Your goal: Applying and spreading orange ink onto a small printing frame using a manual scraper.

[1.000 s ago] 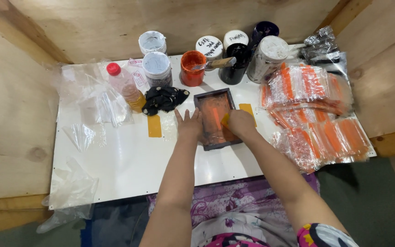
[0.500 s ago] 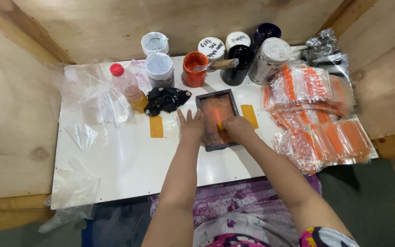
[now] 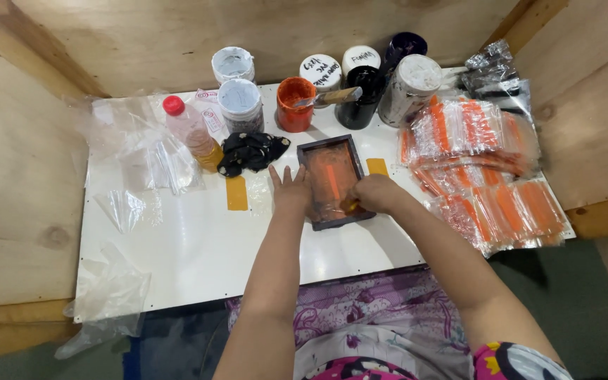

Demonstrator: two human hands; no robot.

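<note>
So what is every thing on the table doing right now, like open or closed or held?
Left hand: flat, pressing the frame's left edge.
Right hand: closed on a small tool inside the frame.
Small screen frame: flat on the table, smeared orange.
Orange paint tub: open, wooden-handled tool resting across it.
Plastic bottle: upright, red cap on.
Black rag: crumpled.
Printed bags: piled.

Frame mid-table, hands on it: left hand left edge, right hand right. Jars behind; packets right; bottle, cloth left.
</note>
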